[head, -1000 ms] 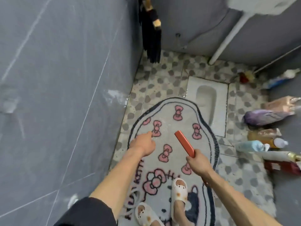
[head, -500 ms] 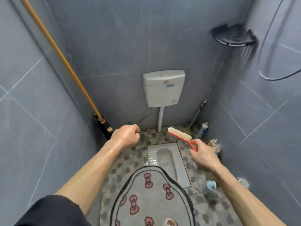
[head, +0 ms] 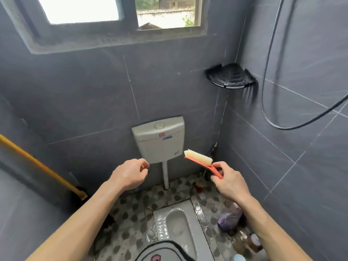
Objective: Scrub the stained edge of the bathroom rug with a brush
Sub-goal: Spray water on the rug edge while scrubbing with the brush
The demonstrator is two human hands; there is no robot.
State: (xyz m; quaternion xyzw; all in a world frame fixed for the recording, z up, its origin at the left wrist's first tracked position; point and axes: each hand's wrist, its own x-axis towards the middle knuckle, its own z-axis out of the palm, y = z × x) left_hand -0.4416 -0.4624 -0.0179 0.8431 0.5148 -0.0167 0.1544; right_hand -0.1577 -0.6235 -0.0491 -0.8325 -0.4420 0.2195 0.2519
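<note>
View tilted up: window (head: 165, 14) over cistern (head: 159, 141), rug (head: 165, 249) below, brush (head: 199, 159) aloft.

We are raising our right hand (head: 229, 183) with the coral plastic brush (head: 201, 160), cream bristles upward, away from the grey bow-patterned rug (head: 165, 251) below.

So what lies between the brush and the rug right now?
The head view shows the squat pan and pebbled floor between them; the right hand holds the brush raised off the rug.
</note>
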